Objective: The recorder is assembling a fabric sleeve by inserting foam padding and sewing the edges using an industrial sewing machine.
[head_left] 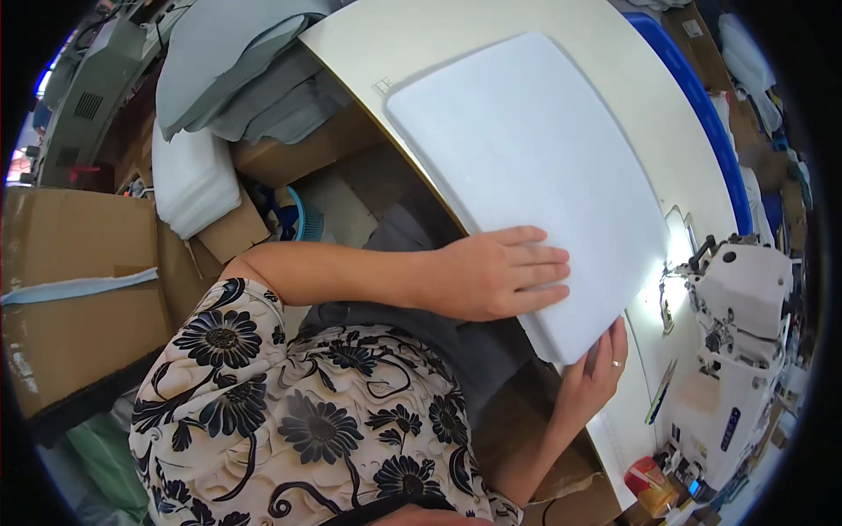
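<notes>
Left hand: open, palm down, fingers a little spread on the panel; what lies under the palm is hidden.
Right hand: fingers bent against the panel's corner, a ring on one; the thumb is out of sight, so I cannot tell whether it grips.
White padded panel: under the left hand, reaching well beyond its fingertips; its near corner lies between the hands, and any overhang there is unclear.
Cream tabletop: its near edge disappears behind the left forearm; bare room opens past the panel's far side, with a narrower strip right of the right hand.
Thread snips: in that strip, apart from the right hand.
Sewing machine: farther right of the right hand; lamp glare washes out its needle area.
Grey fabric stack: beyond and left of the left hand, cut off above.
Blue rim: farthest from the left hand, bounding the tabletop; contents hard to make out.
</notes>
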`<state>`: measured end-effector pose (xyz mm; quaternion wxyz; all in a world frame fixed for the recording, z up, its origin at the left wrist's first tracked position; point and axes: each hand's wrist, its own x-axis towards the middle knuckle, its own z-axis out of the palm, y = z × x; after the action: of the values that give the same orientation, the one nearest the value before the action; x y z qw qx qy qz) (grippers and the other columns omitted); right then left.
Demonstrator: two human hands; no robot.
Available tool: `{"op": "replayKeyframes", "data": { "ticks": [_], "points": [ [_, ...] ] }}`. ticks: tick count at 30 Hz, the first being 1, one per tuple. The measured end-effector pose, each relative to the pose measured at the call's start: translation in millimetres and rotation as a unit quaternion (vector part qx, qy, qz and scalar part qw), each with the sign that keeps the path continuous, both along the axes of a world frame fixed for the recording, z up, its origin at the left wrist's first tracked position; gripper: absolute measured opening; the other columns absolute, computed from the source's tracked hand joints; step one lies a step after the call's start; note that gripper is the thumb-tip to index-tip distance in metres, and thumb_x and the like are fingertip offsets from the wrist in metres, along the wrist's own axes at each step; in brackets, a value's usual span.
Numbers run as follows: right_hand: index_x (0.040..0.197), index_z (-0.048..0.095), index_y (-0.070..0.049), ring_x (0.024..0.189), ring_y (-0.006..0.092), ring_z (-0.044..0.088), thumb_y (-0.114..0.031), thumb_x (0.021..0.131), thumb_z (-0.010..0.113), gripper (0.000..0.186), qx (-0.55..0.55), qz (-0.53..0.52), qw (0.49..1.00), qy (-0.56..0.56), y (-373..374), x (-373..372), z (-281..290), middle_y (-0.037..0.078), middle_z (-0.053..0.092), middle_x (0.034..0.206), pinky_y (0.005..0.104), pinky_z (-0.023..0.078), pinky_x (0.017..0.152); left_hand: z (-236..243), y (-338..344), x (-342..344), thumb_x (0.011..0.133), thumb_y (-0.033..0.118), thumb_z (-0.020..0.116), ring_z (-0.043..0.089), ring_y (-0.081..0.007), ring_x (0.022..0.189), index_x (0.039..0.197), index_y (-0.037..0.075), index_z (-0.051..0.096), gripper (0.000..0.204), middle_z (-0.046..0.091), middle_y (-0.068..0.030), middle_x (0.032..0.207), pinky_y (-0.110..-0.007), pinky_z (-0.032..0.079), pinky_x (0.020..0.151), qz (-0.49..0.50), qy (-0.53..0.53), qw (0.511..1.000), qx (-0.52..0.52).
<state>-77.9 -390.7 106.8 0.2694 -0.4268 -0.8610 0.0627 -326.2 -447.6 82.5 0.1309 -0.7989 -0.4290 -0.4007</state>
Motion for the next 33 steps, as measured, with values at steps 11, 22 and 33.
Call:
{"op": "replayKeyframes", "data": {
  "ticks": [11,22,33],
  "points": [
    [0.124,0.058,0.004,0.127,0.0369,0.050,-0.006,0.082,0.062,0.044,0.037,0.018,0.999,-0.029,68.4,56.1,-31.0,0.017,0.057,0.135,0.0454,0.037,0.109,-30.2,65.3,44.2,0.080,0.009,0.064,0.058,-0.0264,0.124,0.124,0.007,0.064,0.044,0.062,-0.0134,0.129,-0.046,0.042,0.107,-0.005,0.014,0.998,-0.057],
    [0.120,0.063,0.001,0.121,0.0317,0.057,-0.011,0.083,0.069,0.039,0.081,0.033,0.996,-0.007,120.3,112.3,-64.0,0.012,0.062,0.128,0.0470,0.042,0.104,-50.3,112.8,106.8,0.074,0.000,0.064,0.059,-0.0292,0.123,0.120,0.004,0.066,0.046,0.063,-0.0133,0.128,-0.046,0.042,0.106,-0.003,0.036,0.994,-0.107],
    [0.101,0.068,-0.001,0.099,0.0286,0.067,-0.005,0.081,0.066,0.021,0.126,0.111,0.977,0.135,149.0,136.3,-111.8,0.010,0.070,0.106,0.0395,0.054,0.085,-89.0,130.3,131.3,0.078,0.018,0.075,0.056,-0.0239,0.126,0.125,0.010,0.064,0.049,0.063,-0.0084,0.129,-0.044,0.042,0.107,0.040,0.072,0.985,-0.153]
  ]
}}
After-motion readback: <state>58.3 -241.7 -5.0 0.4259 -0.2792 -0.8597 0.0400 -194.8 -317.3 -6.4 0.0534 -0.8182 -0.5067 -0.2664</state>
